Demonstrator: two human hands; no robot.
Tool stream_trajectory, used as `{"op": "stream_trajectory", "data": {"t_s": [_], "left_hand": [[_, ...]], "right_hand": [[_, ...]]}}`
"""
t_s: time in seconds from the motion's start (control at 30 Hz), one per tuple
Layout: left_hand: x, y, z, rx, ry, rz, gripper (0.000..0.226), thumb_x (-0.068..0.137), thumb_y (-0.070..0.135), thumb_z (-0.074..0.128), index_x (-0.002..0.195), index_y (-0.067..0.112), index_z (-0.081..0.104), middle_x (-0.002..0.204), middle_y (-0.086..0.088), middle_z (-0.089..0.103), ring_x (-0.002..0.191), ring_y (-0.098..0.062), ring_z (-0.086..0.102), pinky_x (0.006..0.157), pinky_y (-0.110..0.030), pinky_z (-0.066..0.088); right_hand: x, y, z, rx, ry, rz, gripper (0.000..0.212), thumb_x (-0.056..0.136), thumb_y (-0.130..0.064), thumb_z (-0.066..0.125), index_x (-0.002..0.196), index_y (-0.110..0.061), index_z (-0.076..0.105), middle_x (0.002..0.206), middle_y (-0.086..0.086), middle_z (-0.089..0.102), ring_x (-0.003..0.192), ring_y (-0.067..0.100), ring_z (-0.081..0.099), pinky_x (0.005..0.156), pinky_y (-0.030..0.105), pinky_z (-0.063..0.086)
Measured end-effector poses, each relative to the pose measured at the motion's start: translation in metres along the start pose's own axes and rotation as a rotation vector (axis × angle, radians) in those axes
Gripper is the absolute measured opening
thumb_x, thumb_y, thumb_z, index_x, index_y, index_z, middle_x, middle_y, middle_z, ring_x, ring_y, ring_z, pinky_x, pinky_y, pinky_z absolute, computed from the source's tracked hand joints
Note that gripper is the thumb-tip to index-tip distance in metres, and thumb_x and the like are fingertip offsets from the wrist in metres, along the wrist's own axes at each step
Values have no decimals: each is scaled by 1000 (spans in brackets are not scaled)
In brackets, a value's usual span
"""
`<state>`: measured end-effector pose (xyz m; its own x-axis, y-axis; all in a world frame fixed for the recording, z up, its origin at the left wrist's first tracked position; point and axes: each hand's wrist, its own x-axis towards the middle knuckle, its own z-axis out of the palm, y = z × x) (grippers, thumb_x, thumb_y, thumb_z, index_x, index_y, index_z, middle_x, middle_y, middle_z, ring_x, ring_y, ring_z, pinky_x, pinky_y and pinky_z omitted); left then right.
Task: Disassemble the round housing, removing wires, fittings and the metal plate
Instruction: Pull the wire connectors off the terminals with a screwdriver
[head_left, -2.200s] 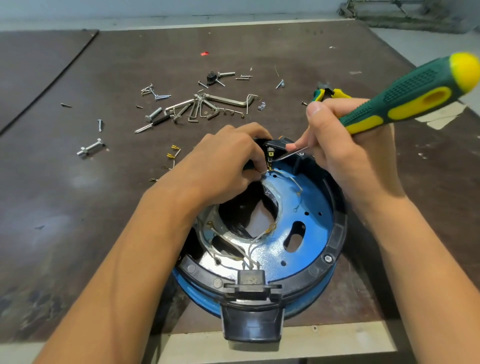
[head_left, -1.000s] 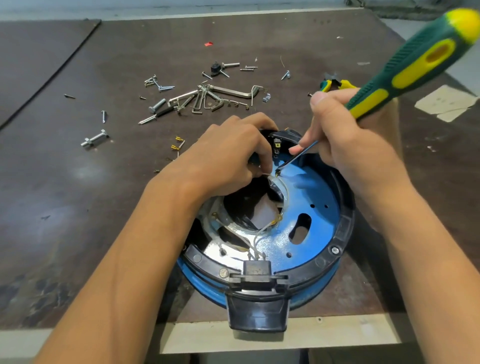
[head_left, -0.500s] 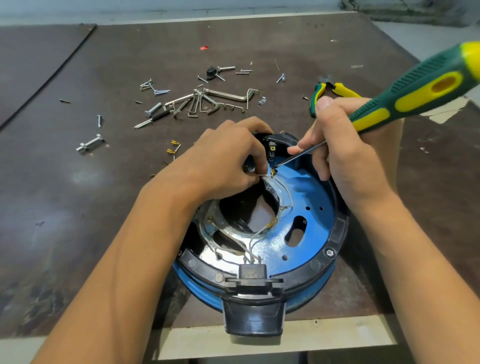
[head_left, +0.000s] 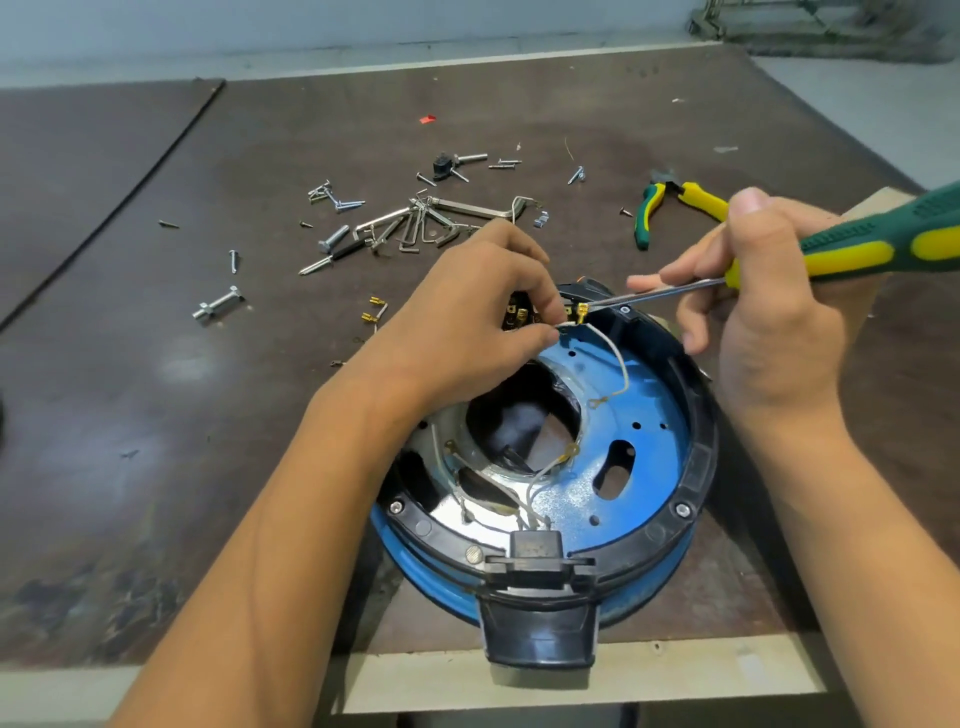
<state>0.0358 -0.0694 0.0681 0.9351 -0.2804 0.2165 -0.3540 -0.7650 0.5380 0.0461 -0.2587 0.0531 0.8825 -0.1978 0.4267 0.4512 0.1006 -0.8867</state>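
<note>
Dark brown tabletop (head_left: 156, 415) carries the round housing (head_left: 649, 415) at its near edge. Left hand (head_left: 467, 322) pinches a white wire (head_left: 615, 358) at the far rim, while right hand (head_left: 769, 312) grips a screwdriver (head_left: 857, 249), its tip at the wire's brass terminal (head_left: 581, 313).

Lying on the tabletop (head_left: 130, 364) are 1 round housing (head_left: 649, 415), 1 pair of pliers (head_left: 670, 200), 1 bunch of hex keys (head_left: 415, 228) and 2 brass terminals (head_left: 373, 309); 1 screwdriver (head_left: 852, 249) is being held.
</note>
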Motion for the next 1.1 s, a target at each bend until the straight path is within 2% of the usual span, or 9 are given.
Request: {"op": "stream_trajectory", "data": {"t_s": [0.1,0.23,0.4,0.53,0.67,0.8,0.97,1.03,1.1], "left_hand": [[-6,4,-5,-29,26,37,8,87,17,75,91,22,72,101,3,65,94,-13,61,88,-30,46],[-15,-1,-19,-100,148,22,9,91,15,71,95,22,68,84,9,64,75,-11,60,68,-21,46],[-21,-8,-29,-144,189,-4,22,92,4,67,103,22,73,92,5,67,85,-17,66,79,-31,56],[-23,-3,-20,-90,28,36,39,91,-6,66,117,24,70,103,6,68,88,-9,67,82,-27,56],[-26,-1,-11,-144,-73,-10,60,89,-15,56,134,23,53,106,2,68,90,-14,69,84,-32,55],[-32,-3,-9,-139,-116,-26,67,89,-10,62,142,26,45,107,7,69,99,-6,67,91,-30,54],[-37,-1,-6,-75,-74,-18,57,95,1,62,141,29,45,130,10,62,123,-2,55,97,-9,41],[-40,-1,-7,-65,-36,-28,57,94,-2,61,141,28,46,129,10,61,122,-1,55,100,-12,42],[-43,-2,-7,-40,35,-36,56,93,-4,60,139,25,49,129,9,60,123,-3,54,105,-19,42]], "right_hand": [[2,0,-6,85,32,9,51,101,-18,51,52,-25,59,52,-4,59,32,20,45,51,34,55],[5,1,-15,141,61,61,51,101,-19,50,51,-23,60,53,0,60,31,17,40,65,54,60],[0,4,-17,164,27,163,43,95,-23,51,53,-16,56,54,6,57,31,17,34,68,52,61],[-8,5,-13,91,-57,145,46,98,-24,49,53,-18,56,55,4,60,32,16,40,71,70,57],[-11,6,-16,52,-47,114,46,98,-28,52,53,-20,57,54,4,61,33,13,49,67,82,47],[-14,7,-27,45,-36,107,43,95,-36,56,60,-12,56,57,7,63,33,15,45,71,76,54],[-19,4,-33,-32,-66,86,43,97,-37,56,64,-11,55,59,7,63,38,13,53,67,65,57],[-21,4,-33,-65,-78,67,44,97,-39,57,64,-10,55,62,9,63,42,16,56,64,53,58],[-23,4,-32,-53,-98,50,44,101,-33,56,67,-6,56,66,12,62,42,18,53,74,50,62]]}}
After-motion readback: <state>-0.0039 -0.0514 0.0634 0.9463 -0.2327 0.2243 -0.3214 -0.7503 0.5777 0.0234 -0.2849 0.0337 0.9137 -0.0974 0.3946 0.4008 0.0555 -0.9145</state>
